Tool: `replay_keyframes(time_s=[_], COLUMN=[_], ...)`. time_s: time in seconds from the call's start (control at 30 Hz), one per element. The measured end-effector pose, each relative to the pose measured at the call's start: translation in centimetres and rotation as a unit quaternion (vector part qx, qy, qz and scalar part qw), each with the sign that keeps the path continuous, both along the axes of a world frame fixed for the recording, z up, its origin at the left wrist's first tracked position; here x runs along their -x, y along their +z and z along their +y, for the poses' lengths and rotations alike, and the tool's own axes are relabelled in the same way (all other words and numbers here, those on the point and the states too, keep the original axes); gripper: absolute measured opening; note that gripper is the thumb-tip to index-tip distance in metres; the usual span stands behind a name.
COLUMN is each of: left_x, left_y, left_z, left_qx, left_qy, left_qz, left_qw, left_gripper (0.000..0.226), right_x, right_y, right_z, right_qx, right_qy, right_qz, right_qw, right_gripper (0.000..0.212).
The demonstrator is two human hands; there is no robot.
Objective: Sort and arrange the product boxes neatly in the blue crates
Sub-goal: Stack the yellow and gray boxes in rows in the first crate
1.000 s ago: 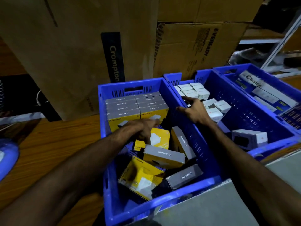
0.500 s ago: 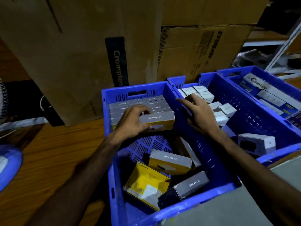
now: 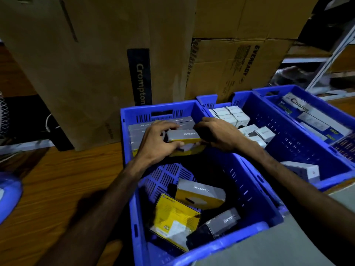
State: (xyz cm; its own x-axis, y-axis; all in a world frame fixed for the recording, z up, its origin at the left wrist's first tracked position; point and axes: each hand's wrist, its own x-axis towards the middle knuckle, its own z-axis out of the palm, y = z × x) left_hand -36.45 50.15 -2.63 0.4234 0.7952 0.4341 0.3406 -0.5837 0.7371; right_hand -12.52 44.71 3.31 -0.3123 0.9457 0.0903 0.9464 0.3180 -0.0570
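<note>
A blue crate (image 3: 221, 246) in front of me holds grey-and-yellow Lapcare boxes. A neat row of them (image 3: 138, 129) stands along its far wall. My left hand (image 3: 155, 143) grips one such box (image 3: 183, 136) at the front of that row, thumb under it and fingers over its left end. My right hand (image 3: 217, 135) holds the same box at its right end. Three loose Lapcare boxes (image 3: 199, 192) (image 3: 174, 217) (image 3: 223, 220) lie tumbled in the near part of the crate.
A second blue crate (image 3: 299, 143) to the right holds small white boxes (image 3: 230, 116). A third crate (image 3: 315, 100) behind it carries "Choice" packs. Large cardboard cartons (image 3: 96, 64) rise behind the crates. Wooden tabletop (image 3: 57, 179) lies to the left.
My right hand has moved left from the crate's dividing wall onto the box's right end. My left hand still holds the box at the front of the row.
</note>
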Motion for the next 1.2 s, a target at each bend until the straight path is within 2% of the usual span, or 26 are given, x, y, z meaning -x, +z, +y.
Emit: replay_keyframes(time_s=[0.07,0.17,0.23,0.33,0.43,0.53,0.8,0.97,1.03,1.2], left_x=[0.6,0.9,1.1,1.5,1.8,1.7,1.7,1.9,2.0,1.8], left_y=[0.3,0.7,0.6,-0.2,-0.5,0.0,-0.1,0.0,0.1,0.2], left_z=[-0.2,0.2,1.0,2.0,2.5,2.3,2.7,2.5,2.3,1.5], left_qx=[0.015,0.086,0.101,0.15,0.175,0.176,0.189,0.213,0.218,0.199], left_qy=[0.035,0.102,0.163,0.199,0.191,0.185,0.17,0.156,0.15,0.127], left_qz=[-0.065,-0.208,-0.245,-0.284,-0.311,-0.347,-0.343,-0.341,-0.342,-0.309], left_qw=[0.997,0.969,0.95,0.926,0.914,0.902,0.904,0.902,0.902,0.922], left_gripper=[0.049,0.021,0.008,0.022,0.025,0.027,0.029,0.024,0.021,0.016], right_x=[-0.7,-1.2,-1.0,-0.2,0.3,0.5,1.4,1.6,1.7,0.7], right_y=[0.2,0.2,-0.1,-0.5,-1.0,-2.2,-7.1,-7.3,-6.5,-4.0], right_z=[0.6,1.3,1.7,2.6,3.9,5.0,4.5,4.3,3.2,-3.8], right_qx=[0.011,0.015,0.022,0.035,0.065,0.088,-0.003,0.008,0.034,0.03], right_qy=[-0.007,-0.032,-0.049,-0.083,-0.099,-0.115,-0.083,-0.097,-0.104,-0.059], right_qz=[-0.026,-0.079,-0.084,-0.097,-0.143,-0.189,-0.276,-0.248,-0.212,-0.191], right_qw=[1.0,0.996,0.995,0.991,0.983,0.971,0.957,0.964,0.971,0.979], right_gripper=[0.036,0.017,0.019,0.028,0.04,0.036,0.028,0.022,0.027,0.015])
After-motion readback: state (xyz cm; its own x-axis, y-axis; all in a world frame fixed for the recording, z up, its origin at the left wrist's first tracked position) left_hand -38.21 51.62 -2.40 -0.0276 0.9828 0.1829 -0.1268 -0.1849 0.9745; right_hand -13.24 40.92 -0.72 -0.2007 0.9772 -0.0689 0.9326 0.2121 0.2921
